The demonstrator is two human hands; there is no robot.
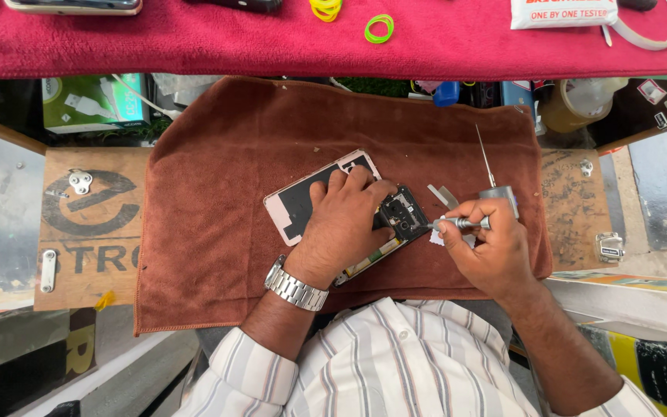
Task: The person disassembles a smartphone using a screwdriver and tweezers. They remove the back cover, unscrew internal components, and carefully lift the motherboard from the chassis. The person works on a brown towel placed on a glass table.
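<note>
Nearest the counter's front edge, two forearms in striped sleeves reach forward; the left wrist carries one metal wristwatch [295,286]. The left hand [341,224] lies palm down on one opened phone [349,212], which rests tilted near the middle of the brown towel [218,232]. Its fingers [360,181] are spread slightly and pressed flat against the dark inner face of the phone, holding it down rather than gripping it.

Just to the right, the right hand [496,247] is curled, wrist angled inward, its fingers pinched together around one small silver screwdriver [461,223]. The tool lies nearly level, tip pointing left and meeting the phone's exposed right end by the camera module.

Beyond the right hand, on the towel toward its right edge, lie one pair of tweezers [443,194] and one thin metal probe [486,158] with a grey handle.

Toward the counter's left edge, the bare wooden board [86,255] shows beside the towel.

Along the far edge runs one red cloth [272,38]. On it sit two rubber band items, one yellow bunch [326,9] and one green band [379,28], plus one white packet [563,13] at its right end.
</note>
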